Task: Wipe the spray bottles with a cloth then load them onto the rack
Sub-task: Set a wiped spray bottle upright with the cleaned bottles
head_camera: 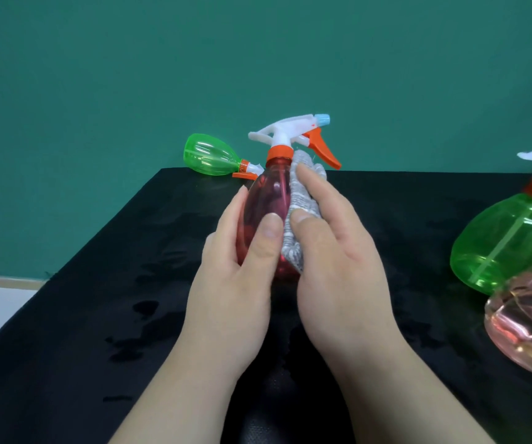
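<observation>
Reaching in from the near edge, two bare forearms cross the black table (pixel 98 283), and at the near right a pink bottle (pixel 527 325) lies partly cut off by the frame. A little farther, over the middle of the table, the left hand (pixel 242 261) grips the red spray bottle (pixel 264 200). Its thumb lies across the bottle's near face and its fingers curl round the left side. The right hand (pixel 338 251) sits just beside it, gripping a bunched grey-and-white cloth (pixel 299 200) and pressing it against the bottle's right side. Its thumb pins the cloth low down and its forefinger lies along the cloth higher up. The bottle is roughly upright between the two hands; whether its base touches the table cannot be told, as the hands hide it. Its white spray head (pixel 290 128) and orange trigger (pixel 324 149) stick out above the fingers, pointing right. At the right, about level with the hands, a green bottle (pixel 508 241) leans behind the pink one, its top cut off by the frame. Farther back, at the far left edge of the table, a second green bottle (pixel 207 155) lies on its side, nozzle end towards the red one. Beyond everything stands a teal wall (pixel 258 59).
</observation>
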